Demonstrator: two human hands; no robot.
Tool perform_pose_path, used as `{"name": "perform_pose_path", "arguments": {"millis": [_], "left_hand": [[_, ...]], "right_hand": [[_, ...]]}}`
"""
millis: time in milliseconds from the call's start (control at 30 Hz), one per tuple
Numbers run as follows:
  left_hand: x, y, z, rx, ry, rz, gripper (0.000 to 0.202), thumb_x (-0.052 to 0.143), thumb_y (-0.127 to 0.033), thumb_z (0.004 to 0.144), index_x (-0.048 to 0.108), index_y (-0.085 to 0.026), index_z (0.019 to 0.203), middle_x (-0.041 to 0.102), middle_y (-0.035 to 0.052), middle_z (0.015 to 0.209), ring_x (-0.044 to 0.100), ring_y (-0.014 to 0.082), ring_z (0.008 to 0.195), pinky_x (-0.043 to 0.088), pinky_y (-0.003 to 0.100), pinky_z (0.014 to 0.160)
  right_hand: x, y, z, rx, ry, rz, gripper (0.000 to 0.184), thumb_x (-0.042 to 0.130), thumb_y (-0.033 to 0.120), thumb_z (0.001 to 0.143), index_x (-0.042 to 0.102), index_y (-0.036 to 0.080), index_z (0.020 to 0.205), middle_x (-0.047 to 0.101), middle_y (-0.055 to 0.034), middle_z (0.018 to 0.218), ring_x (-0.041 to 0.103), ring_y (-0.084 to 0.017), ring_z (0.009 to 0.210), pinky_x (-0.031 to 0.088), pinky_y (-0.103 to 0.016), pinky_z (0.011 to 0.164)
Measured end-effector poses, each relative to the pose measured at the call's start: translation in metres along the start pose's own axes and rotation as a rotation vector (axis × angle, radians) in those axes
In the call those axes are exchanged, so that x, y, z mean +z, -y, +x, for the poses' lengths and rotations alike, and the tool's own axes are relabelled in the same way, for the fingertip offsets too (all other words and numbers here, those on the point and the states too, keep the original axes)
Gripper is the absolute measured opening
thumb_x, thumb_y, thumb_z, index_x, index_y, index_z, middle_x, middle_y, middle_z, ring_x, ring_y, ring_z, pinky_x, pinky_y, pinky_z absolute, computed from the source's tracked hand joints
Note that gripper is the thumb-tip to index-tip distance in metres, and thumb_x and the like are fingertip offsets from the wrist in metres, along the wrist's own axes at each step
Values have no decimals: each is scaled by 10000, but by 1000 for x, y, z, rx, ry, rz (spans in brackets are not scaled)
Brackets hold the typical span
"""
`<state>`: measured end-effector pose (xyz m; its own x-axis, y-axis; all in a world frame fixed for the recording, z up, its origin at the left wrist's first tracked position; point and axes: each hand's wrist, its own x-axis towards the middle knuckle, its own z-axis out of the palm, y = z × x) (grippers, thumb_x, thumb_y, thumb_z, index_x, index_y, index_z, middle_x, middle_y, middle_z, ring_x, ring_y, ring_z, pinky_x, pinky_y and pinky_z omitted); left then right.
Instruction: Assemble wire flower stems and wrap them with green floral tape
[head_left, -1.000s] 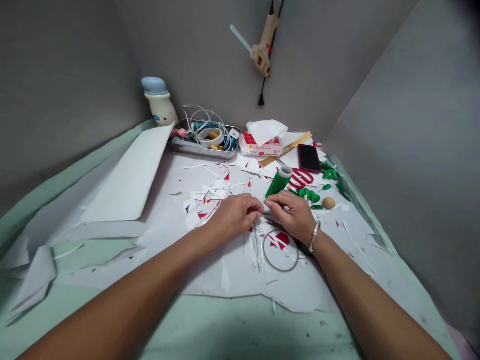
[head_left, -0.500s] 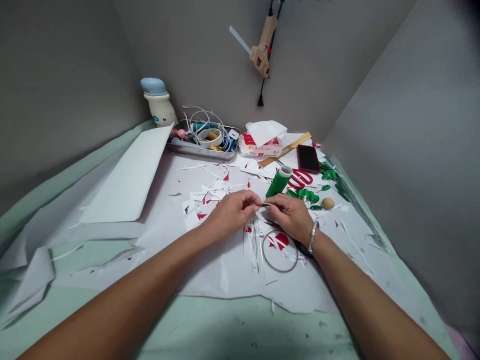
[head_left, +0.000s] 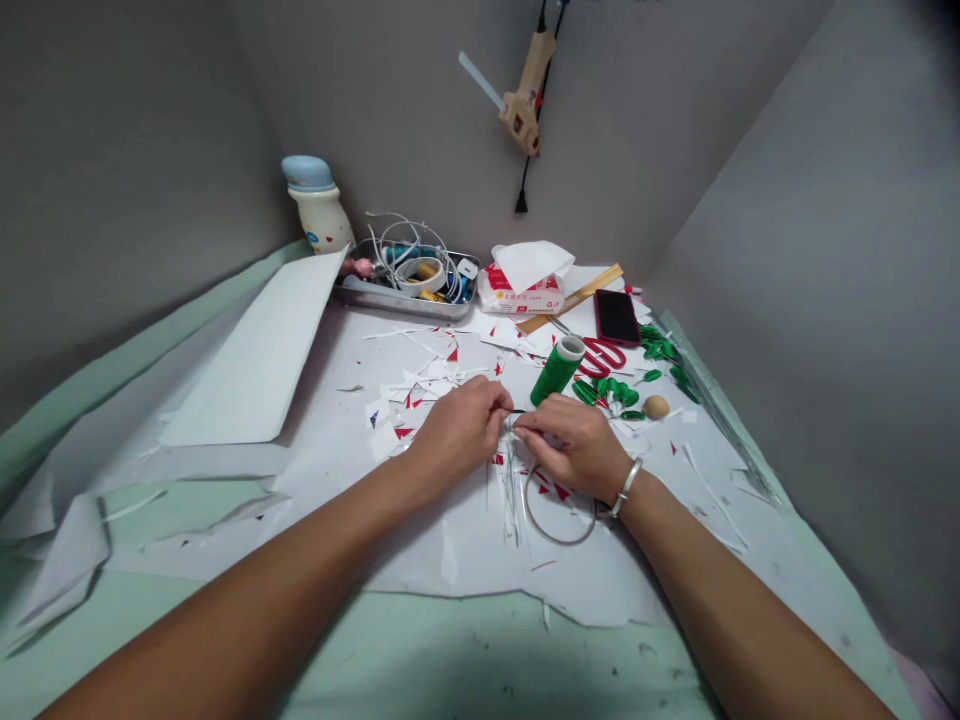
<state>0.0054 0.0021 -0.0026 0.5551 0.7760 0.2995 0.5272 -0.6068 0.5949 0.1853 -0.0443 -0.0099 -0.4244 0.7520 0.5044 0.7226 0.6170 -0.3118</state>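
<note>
My left hand [head_left: 466,425] is closed in a pinch, with a thin green strip [head_left: 517,411] showing at its fingertips. Close beside it, my right hand [head_left: 576,440] has thumb and forefinger pressed together just below the strip; what they pinch is too small to make out. Right behind my hands a spool of green thread [head_left: 553,376] leans. Shiny green leaf-shaped pieces [head_left: 616,390] lie beyond my right hand, with a small tan ball [head_left: 656,407] by them. Below my fingers are thin wires [head_left: 512,510] and a ring [head_left: 562,541], partly covered by my right hand.
Red-handled scissors [head_left: 611,357], a phone [head_left: 616,317] and a tissue pack [head_left: 521,292] lie at the back. A metal tray [head_left: 409,302] holds tape and cable. White card [head_left: 255,360] slopes at left; paper scraps [head_left: 427,385] are scattered. A glue gun [head_left: 525,95] hangs on the wall.
My right hand has shifted slightly toward me, and its fingertips have come off the green strip to just below it. My left hand has moved slightly left, keeping its pinch.
</note>
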Motion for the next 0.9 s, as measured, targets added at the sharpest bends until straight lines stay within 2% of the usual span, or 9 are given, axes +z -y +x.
{"name": "perform_pose_path", "arguments": {"millis": [167,300,367,467,567,667,800,900], "left_hand": [[2,-1,-2,88,121,-25,159,465,-115,800,604,-185,831,608,30,842,554,161,767,419,292,699],[-2,-6,0,27,121,-192,147,476,-129,798,602,-193,840,630,23,881,561,152,789,427,283,707],[-5,-6,2,-37,92,-263,135,472,-163,812,599,-193,844,636,24,876,566,153,789,431,285,705],[-6,-4,4,-91,15,-278,128,464,-200,826,591,-192,842,632,24,846,566,156,777,430,289,697],[-4,-1,4,-81,-45,-158,136,458,-174,814,593,-190,819,617,28,837,554,163,776,419,298,698],[-1,-1,1,-40,-5,-21,150,456,-136,796,596,-188,807,607,35,839,547,170,775,410,301,692],[0,-5,-3,43,118,-6,182,459,-100,779,607,-194,827,612,29,836,550,163,762,417,291,695],[-2,-8,-1,58,139,-104,171,471,-103,778,607,-196,824,624,24,851,557,156,772,426,286,706]], "right_hand": [[0,-7,0,116,-125,66,143,533,215,877,669,191,838,619,-28,702,523,-158,680,413,-292,664],[4,-16,-1,252,-134,173,139,541,212,871,674,192,838,648,-29,755,565,-152,696,432,-276,650],[6,-17,-1,252,-100,196,135,544,209,867,678,196,855,661,-28,775,582,-152,721,441,-274,678],[6,-12,-1,164,-14,164,134,544,197,862,678,203,863,662,-22,758,570,-152,722,436,-274,691],[4,-3,-1,53,52,97,139,534,195,862,672,203,848,640,-16,700,531,-150,680,418,-270,654],[1,1,0,3,-8,57,135,536,202,863,669,193,841,619,-21,677,513,-149,659,407,-274,641],[-1,-5,1,92,-134,76,144,531,207,873,670,196,838,621,-26,691,527,-155,667,417,-284,656],[0,-14,1,215,-163,134,153,529,212,874,672,203,821,643,-31,732,557,-159,685,434,-284,647]]}}
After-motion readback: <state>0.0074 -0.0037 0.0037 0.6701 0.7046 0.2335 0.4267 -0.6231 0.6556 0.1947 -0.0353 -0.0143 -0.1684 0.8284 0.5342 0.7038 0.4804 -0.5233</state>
